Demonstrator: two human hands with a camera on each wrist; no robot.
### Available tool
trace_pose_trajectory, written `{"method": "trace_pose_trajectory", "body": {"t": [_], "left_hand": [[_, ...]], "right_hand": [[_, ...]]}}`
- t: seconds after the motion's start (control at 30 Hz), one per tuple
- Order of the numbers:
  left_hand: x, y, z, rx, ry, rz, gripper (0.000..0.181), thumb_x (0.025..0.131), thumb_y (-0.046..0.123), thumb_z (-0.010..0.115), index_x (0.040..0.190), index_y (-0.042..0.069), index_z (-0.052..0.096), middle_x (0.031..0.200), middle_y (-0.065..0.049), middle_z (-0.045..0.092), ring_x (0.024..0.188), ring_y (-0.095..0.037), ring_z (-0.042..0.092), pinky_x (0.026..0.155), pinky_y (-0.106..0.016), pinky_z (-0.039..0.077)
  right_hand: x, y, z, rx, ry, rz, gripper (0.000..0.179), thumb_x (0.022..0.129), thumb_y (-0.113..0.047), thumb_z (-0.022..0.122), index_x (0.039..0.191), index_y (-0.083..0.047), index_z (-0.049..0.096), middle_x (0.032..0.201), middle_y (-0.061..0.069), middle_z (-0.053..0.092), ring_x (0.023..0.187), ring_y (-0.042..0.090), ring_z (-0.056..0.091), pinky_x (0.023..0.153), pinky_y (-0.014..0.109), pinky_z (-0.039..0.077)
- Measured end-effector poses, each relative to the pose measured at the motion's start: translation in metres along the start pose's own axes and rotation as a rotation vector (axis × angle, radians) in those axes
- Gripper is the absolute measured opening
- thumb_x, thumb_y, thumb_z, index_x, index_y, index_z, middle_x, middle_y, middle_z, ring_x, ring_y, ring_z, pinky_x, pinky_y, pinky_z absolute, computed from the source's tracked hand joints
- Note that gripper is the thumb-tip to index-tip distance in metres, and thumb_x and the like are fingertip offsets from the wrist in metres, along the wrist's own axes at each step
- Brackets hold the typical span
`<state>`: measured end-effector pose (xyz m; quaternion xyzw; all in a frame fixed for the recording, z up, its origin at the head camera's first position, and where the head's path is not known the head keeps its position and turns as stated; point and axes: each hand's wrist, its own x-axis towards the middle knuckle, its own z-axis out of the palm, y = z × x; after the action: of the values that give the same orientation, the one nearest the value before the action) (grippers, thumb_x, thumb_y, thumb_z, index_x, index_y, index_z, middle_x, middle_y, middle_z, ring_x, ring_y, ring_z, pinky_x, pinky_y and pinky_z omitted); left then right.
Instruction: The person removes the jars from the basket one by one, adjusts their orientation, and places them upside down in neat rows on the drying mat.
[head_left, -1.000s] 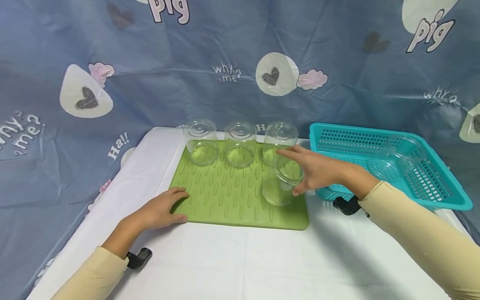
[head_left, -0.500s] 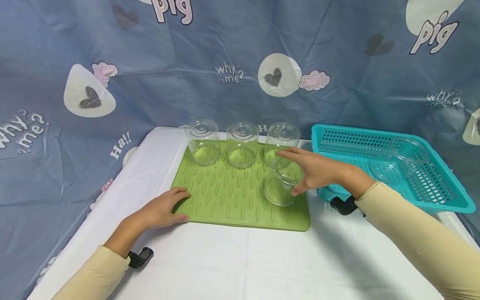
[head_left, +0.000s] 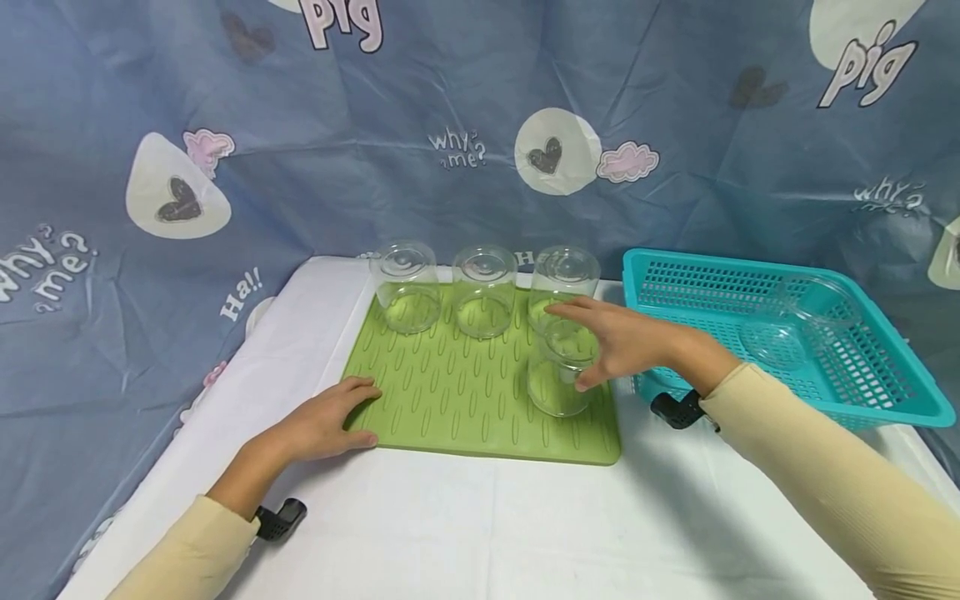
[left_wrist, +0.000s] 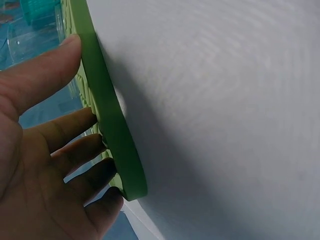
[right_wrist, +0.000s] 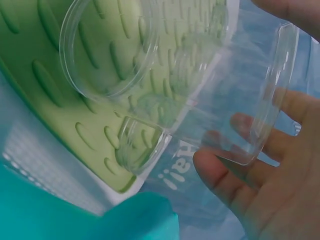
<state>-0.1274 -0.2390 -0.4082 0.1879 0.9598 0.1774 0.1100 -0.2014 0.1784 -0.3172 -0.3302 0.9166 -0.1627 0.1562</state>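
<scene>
My right hand (head_left: 626, 340) holds a clear, upside-down cup (head_left: 553, 387) near its closed end, thumb and fingers spread around it. In the right wrist view, several fingertips (right_wrist: 215, 170) show behind and through the cup's wall, and its open rim meets the green ridged mat (head_left: 442, 408). My left hand (head_left: 318, 425) rests at the mat's front left corner with fingers loosely extended. The left wrist view has the thumb on the mat's edge and the other fingertips on top. Upside-down clear cups stand along the mat's back: left (head_left: 408, 292), middle (head_left: 483, 292) and right (head_left: 564, 271).
A turquoise perforated basket (head_left: 712, 260) stands right of the mat, close to my right forearm. Inside it lies another clear cup (head_left: 776, 343). White cloth (head_left: 450, 517) covers the table, and a patterned blue sheet (head_left: 337, 183) hangs behind.
My right hand has shifted slightly left, and the closed end of the held cup has moved left with it, so the cup leans less. My left hand stays at the mat's corner.
</scene>
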Motion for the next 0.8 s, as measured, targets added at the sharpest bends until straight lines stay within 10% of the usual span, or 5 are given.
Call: {"method": "trace_pose_trajectory", "body": {"t": [0.8], "left_hand": [[0.0004, -0.0014, 0.0025, -0.012, 0.009, -0.003, 0.068, 0.085, 0.033, 0.077, 0.139, 0.001, 0.052, 0.150, -0.024, 0.043, 0.135, -0.048, 0.045, 0.106, -0.061, 0.044]], "right_hand": [[-0.0001, 0.0026, 0.0080, 0.025, 0.014, 0.004, 0.103, 0.078, -0.027, 0.084, 0.159, -0.026, 0.020, 0.166, 0.008, 0.019, 0.147, 0.042, 0.032, 0.110, 0.065, 0.039]]}}
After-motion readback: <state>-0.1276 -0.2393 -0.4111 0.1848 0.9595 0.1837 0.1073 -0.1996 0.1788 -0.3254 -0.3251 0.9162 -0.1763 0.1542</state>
